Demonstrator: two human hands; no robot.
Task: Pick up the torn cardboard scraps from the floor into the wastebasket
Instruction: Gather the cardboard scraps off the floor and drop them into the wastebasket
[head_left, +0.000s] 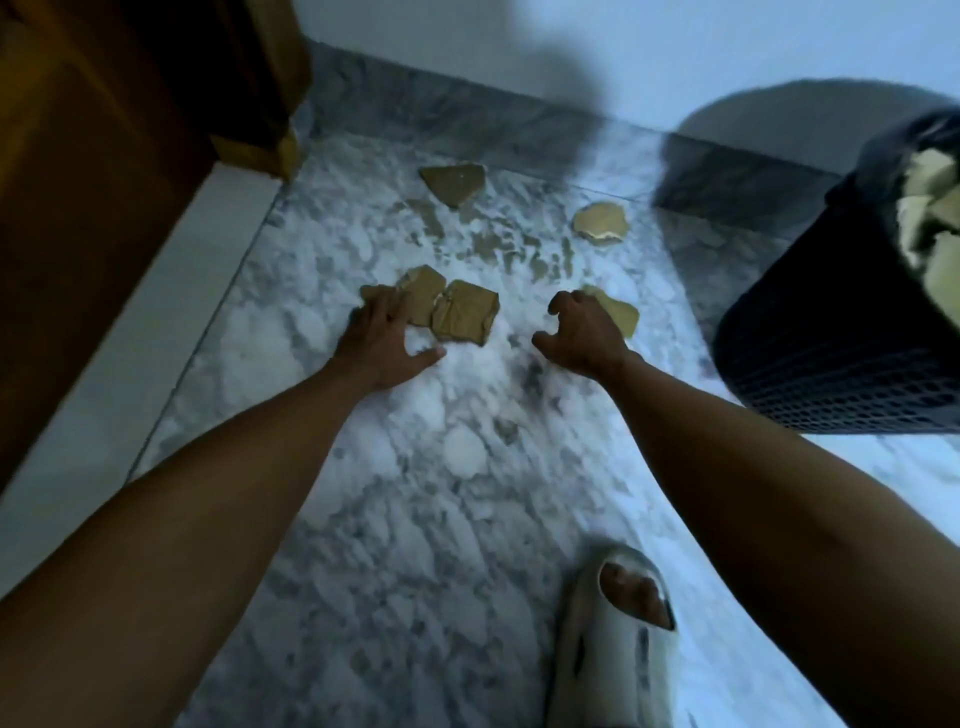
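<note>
Several torn brown cardboard scraps lie on the marble floor (415, 509). My left hand (382, 343) lies flat with spread fingers on the left end of a cluster of scraps (462, 317). My right hand (582, 332) hovers with curled fingers over another scrap (621, 312) and holds nothing. Farther off lie a pointed scrap (453, 182) and a rounded scrap (600, 222). The black mesh wastebasket (831, 353) stands at the right with pale scraps (930, 218) inside.
A wooden door frame (104, 156) and a white threshold strip (156, 322) run along the left. A grey skirting and a white wall (519, 47) close the far side. My foot in a white slipper (618, 634) is at the bottom.
</note>
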